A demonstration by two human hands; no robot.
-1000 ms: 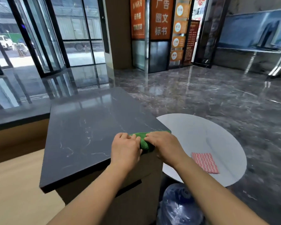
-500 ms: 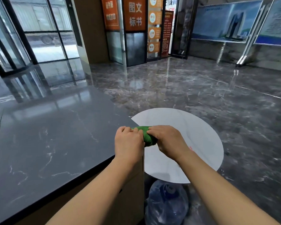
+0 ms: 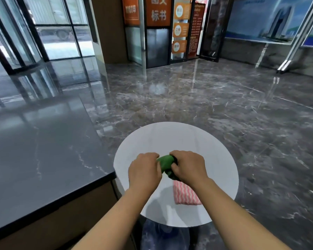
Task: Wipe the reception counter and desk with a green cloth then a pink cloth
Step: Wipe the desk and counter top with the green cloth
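Observation:
The green cloth [image 3: 166, 162] is bunched into a ball between both my hands, held above the round white table [image 3: 170, 134]. My left hand [image 3: 144, 170] grips its left side and my right hand [image 3: 188, 168] grips its right side. A folded pink striped cloth [image 3: 185, 194] lies on the white table just below my right wrist, partly hidden by it. The dark marble reception counter [image 3: 43, 159] fills the left of the view, apart from my hands.
A blue water jug [image 3: 163, 235] stands on the floor under the round table's near edge. Glossy grey marble floor [image 3: 242, 114] stretches ahead and right. Glass doors are at far left, orange signs at the back, display boards on stands at far right.
Both hands carried the green cloth rightward off the counter corner to above the round white table. The view turned right, and the pink cloth came back into sight under my right wrist.

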